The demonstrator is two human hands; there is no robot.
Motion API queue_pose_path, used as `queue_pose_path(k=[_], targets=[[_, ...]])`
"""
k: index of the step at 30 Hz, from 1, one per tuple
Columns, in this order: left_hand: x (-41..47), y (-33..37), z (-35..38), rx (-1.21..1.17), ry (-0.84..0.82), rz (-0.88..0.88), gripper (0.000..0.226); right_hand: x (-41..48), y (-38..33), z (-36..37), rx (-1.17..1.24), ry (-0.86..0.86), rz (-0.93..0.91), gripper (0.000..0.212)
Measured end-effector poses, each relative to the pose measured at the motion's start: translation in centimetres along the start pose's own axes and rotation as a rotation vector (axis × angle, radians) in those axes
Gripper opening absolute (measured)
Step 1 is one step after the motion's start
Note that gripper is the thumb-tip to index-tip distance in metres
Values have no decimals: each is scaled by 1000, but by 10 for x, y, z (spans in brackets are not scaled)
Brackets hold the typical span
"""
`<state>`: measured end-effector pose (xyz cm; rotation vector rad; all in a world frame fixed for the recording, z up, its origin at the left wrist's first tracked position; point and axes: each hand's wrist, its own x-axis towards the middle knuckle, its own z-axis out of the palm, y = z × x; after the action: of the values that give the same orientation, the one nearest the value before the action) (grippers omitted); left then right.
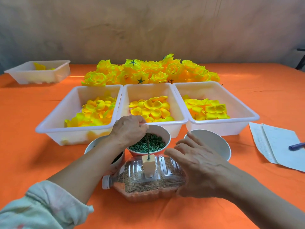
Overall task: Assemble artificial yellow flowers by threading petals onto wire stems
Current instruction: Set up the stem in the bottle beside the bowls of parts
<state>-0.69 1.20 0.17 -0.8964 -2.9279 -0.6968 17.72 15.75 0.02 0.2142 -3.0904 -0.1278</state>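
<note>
Wire (148,144) upright in block (149,165) on bottle (165,182); left hand (129,129) fingers curled at wire top, grip unclear; right hand (198,164) fingers straight, on bottle

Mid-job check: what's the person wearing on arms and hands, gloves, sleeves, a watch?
Left hand and right hand are bare: no gloves, rings or watch visible. The left arm has a pale, faintly pink-mottled sleeve bunched near the elbow; the right forearm shows no sleeve.

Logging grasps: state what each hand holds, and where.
The left hand pinches the wire stem at its top end; right hand rests on the bottle, gripping nothing.
</note>
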Motion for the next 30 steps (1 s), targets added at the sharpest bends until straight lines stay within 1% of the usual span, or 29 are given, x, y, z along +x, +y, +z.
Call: queue_pose_path(k=[3, 7, 9, 11, 13, 15, 17, 19, 20, 22, 25, 27, 30], targets=[[-2, -2, 2, 1, 5, 8, 27, -1, 2, 2, 35, 3, -2, 85], [-5, -2, 2, 11, -8, 16, 28, -1, 0, 0, 9, -26, -15, 83], [-6, -1, 3, -2, -3, 11, 28, -2, 4, -5, 120, -63, -6, 84], [-6, -3, 3, -22, 5, 14, 27, -1, 15, -15, 347, -66, 43, 77], [-6, -5, 2, -58, 15, 21, 29, 4, 32, -21, 476, 51, 147, 60], [-7, -7, 0, -91, 54, 15, 33, 14, 55, -21, 468, 152, 316, 49], [-7, -11, -5, -72, 154, -11, 35, 25, 75, -14, 414, 156, 477, 45], [-5, -15, -10, -3, 274, -49, 38, 37, 91, -6, 390, 134, 578, 47], [-3, -18, -13, 41, 308, -85, 42, 42, 96, -4, 387, 121, 613, 49], [4, -27, -19, 102, 274, -203, 51, 53, 102, 1, 378, 81, 655, 52], [15, -44, -23, 136, 122, -355, 61, 70, 103, 4, 311, -7, 660, 51], [21, -53, -21, 113, 63, -377, 62, 80, 102, 4, 293, -38, 654, 46], [26, -58, -17, 83, 67, -360, 59, 91, 100, 2, 300, -67, 696, 37]])
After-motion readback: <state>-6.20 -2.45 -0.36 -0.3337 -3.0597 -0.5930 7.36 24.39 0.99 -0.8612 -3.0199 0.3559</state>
